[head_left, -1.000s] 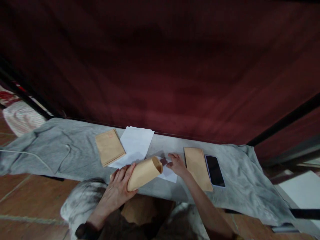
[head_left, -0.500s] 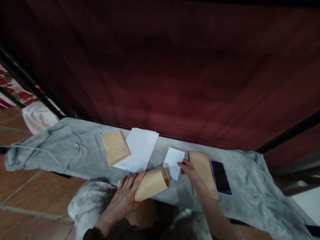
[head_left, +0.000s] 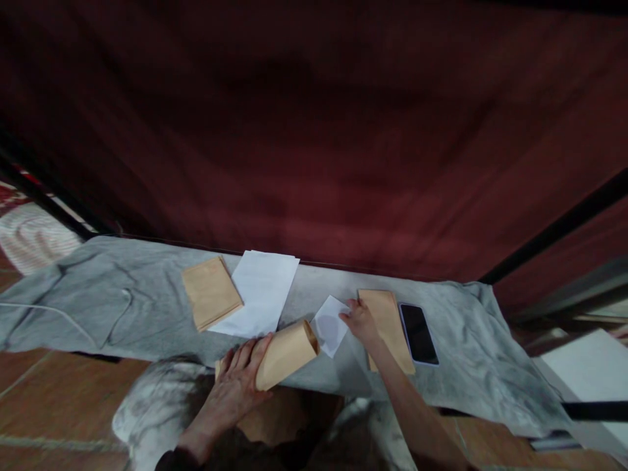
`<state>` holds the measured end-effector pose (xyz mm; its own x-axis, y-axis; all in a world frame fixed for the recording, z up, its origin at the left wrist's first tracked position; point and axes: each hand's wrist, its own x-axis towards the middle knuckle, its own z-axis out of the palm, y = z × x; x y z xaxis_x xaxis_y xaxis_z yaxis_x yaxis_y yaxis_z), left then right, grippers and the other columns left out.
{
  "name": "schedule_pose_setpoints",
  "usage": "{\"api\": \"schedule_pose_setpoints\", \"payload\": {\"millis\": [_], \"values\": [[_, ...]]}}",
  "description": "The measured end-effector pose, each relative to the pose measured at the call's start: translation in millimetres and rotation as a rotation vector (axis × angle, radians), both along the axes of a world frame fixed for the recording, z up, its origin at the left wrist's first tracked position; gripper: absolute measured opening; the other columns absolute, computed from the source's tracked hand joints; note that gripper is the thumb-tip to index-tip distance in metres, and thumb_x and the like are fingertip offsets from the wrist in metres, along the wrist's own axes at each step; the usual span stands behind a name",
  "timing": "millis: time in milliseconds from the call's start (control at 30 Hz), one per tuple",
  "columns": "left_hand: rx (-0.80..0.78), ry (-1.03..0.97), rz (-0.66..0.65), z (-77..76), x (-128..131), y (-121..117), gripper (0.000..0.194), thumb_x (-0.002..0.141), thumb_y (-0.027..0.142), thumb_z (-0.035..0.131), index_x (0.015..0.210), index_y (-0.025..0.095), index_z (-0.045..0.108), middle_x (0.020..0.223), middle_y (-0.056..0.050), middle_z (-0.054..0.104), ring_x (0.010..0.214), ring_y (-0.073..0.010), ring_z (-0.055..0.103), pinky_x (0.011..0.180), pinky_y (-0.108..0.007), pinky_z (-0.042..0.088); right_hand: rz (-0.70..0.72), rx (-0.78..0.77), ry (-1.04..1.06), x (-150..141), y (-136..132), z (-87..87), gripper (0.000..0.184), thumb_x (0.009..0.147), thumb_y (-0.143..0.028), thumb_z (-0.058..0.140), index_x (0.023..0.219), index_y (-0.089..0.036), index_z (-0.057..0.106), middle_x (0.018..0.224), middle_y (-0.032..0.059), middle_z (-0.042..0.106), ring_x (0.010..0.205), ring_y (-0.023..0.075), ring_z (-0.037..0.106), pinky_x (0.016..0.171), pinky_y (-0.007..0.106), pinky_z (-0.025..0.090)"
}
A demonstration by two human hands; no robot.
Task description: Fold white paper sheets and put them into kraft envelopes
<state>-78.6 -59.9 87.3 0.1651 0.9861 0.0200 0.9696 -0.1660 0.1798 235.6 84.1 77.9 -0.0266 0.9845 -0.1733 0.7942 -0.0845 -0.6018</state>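
My left hand [head_left: 240, 378] is closed around a brown paper envelope [head_left: 287, 355], its fingers across the top and the thumb beneath. The envelope's mouth gapes toward the right. Just beyond that mouth, a small folded white sheet of paper [head_left: 330, 327] lies at an angle, close to the grey cloth. My right hand [head_left: 362, 323] pinches the sheet's right corner between thumb and fingers. Beside this hand, on its right, more brown envelopes [head_left: 391, 330] lie flat, partly covered by the hand and forearm.
A stack of brown envelopes [head_left: 210, 292] overlaps larger white sheets [head_left: 265, 288] on the left. A phone [head_left: 418, 333] lies at the right on the grey cloth [head_left: 471, 340]. A white cable [head_left: 59, 313] trails over the left end. Behind hangs a dark red curtain [head_left: 314, 163].
My right hand has come down on the small white paper and pinched it. The paper has been drawn out from behind the held envelope and turned. My left hand keeps its grip.
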Motion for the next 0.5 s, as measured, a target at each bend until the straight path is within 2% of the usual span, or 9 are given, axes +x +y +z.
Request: {"api": "schedule_pose_setpoints", "payload": {"millis": [100,233,367,433,500], "values": [[0.007,0.002,0.009,-3.8,1.0,-3.6,0.099,0.065,0.020,0.062,0.155,0.023,0.021,0.144,-0.013,0.049,0.136,-0.0320,0.042,0.115,-0.050,0.024,-0.030,0.002,-0.107,-11.0,19.3,-2.4,0.054,0.079,-0.021,0.067,0.132,-0.014,0.056,0.138,0.0192,0.056,0.134,0.0329,0.046,0.109,0.043,0.036],[0.034,-0.011,0.012,-12.1,-2.2,-8.1,0.101,0.066,0.020,0.063,0.156,0.024,0.018,0.143,-0.014,0.049,0.136,-0.0321,0.042,0.115,-0.049,0.024,-0.044,-0.016,-0.151,-19.1,28.0,-7.8,0.060,0.073,-0.020,0.073,0.131,-0.013,0.058,0.139,0.0224,0.055,0.133,0.0361,0.046,0.107,0.045,0.038],[0.014,-0.017,0.055,-19.1,-1.6,-7.7,0.101,0.065,0.025,0.066,0.155,0.022,0.020,0.144,-0.015,0.047,0.135,-0.0342,0.041,0.114,-0.051,0.023,-0.035,0.016,-0.033,-17.7,27.4,-10.2,0.038,0.071,-0.021,0.074,0.109,-0.017,0.069,0.117,0.0152,0.070,0.119,0.0310,0.059,0.102,0.041,0.043],[0.002,-0.013,0.075,-20.5,0.8,-6.7,0.101,0.065,0.027,0.067,0.155,0.022,0.021,0.144,-0.016,0.046,0.135,-0.0350,0.041,0.114,-0.052,0.022,-0.043,0.079,0.087,-12.5,24.1,-9.4,0.027,0.072,-0.023,0.072,0.100,-0.021,0.071,0.103,0.0105,0.073,0.107,0.0274,0.065,0.095,0.037,0.047],[0.003,-0.010,0.084,-19.9,3.5,-6.2,0.101,0.065,0.027,0.067,0.155,0.022,0.022,0.145,-0.015,0.046,0.136,-0.0348,0.040,0.115,-0.052,0.021,-0.068,0.173,0.242,-4.2,18.7,-7.3,0.022,0.077,-0.028,0.067,0.099,-0.022,0.069,0.092,0.0078,0.074,0.092,0.0245,0.068,0.084,0.034,0.052]]}}
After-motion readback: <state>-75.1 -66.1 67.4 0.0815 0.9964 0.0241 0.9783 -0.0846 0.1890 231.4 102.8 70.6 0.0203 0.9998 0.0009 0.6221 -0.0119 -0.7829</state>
